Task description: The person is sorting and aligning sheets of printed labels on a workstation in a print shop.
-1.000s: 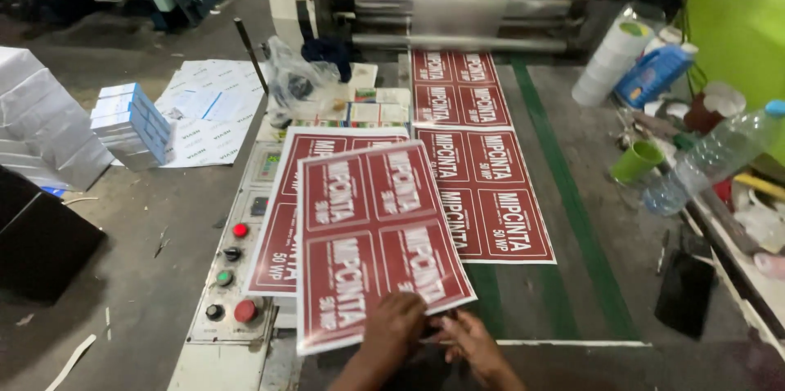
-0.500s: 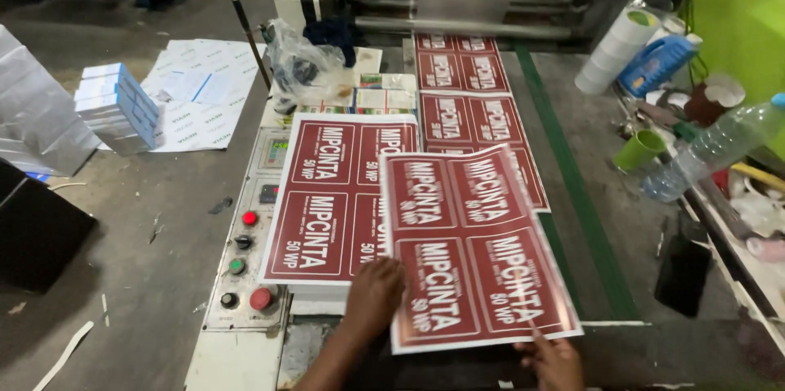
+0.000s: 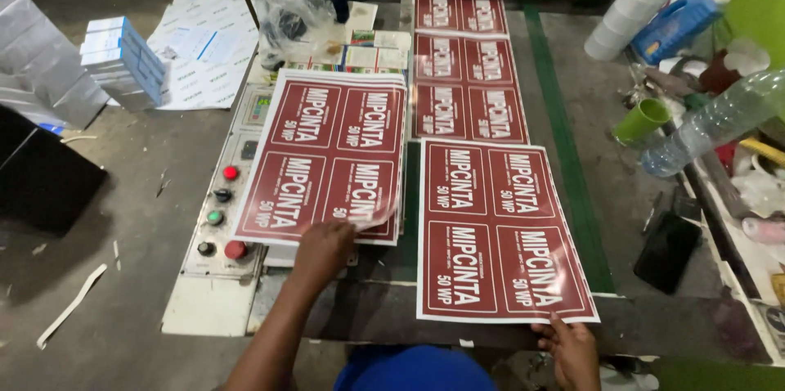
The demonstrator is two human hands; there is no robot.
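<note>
Since the earlier frame, printed sheet sits lower-right, separated; right hand pinches its bottom edge; left hand presses flat on stack; sheet appears light, floppy, glossy; grip edges.

A glossy red printed sheet lies flat beside a stack of matching sheets.

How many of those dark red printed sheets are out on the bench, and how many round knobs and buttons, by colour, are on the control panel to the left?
Dark red printed sheets, loose: 2, one under the left hand, one at the right hand
Red buttons: 2
Green button: 1
Dark knobs: 2
Total: 7
</note>
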